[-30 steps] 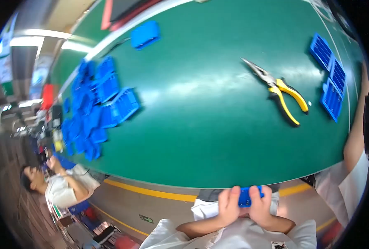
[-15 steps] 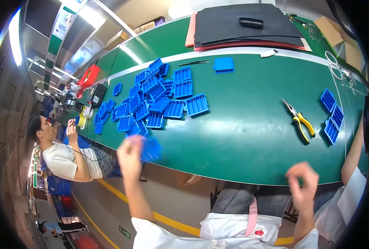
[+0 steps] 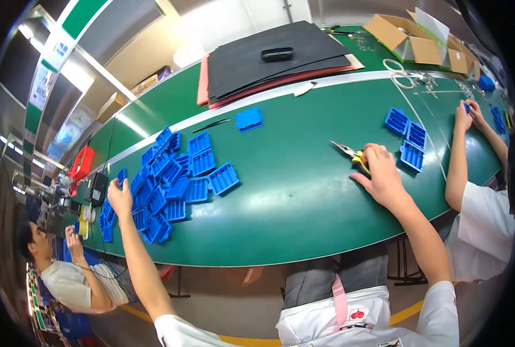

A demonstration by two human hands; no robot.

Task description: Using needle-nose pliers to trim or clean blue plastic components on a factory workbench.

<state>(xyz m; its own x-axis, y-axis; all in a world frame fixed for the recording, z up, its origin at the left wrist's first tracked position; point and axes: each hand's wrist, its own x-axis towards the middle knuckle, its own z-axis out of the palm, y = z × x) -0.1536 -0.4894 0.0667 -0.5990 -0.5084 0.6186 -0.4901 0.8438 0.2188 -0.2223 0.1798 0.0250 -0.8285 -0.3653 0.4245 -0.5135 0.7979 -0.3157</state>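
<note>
My left hand (image 3: 120, 198) reaches to the left edge of a heap of blue slotted plastic cases (image 3: 168, 170). Its fingertips close around a small blue case (image 3: 122, 174) lying apart from the heap; the grip is partly hidden. On the right, my right hand (image 3: 380, 178) curls over the yellow-and-black handles of the needle-nose pliers (image 3: 345, 150), its thumb stretched along the near side. The jaws of the pliers point to the far left, on the green table (image 3: 286, 191). Three blue cases (image 3: 409, 139) lie just beyond my right hand.
A closed blue case (image 3: 249, 120) and tweezers (image 3: 211, 125) lie beyond the heap. Black sheets (image 3: 280, 69) are stacked farther back. Cardboard boxes (image 3: 405, 40) stand at the far right. A co-worker's hands (image 3: 467, 114) hold a blue piece there; another person (image 3: 75, 269) sits at left.
My left hand has let go of the blurred blue case and moved to the heap's far left side. My right hand has gone forward from the table edge onto the pliers. The view has shifted right.
</note>
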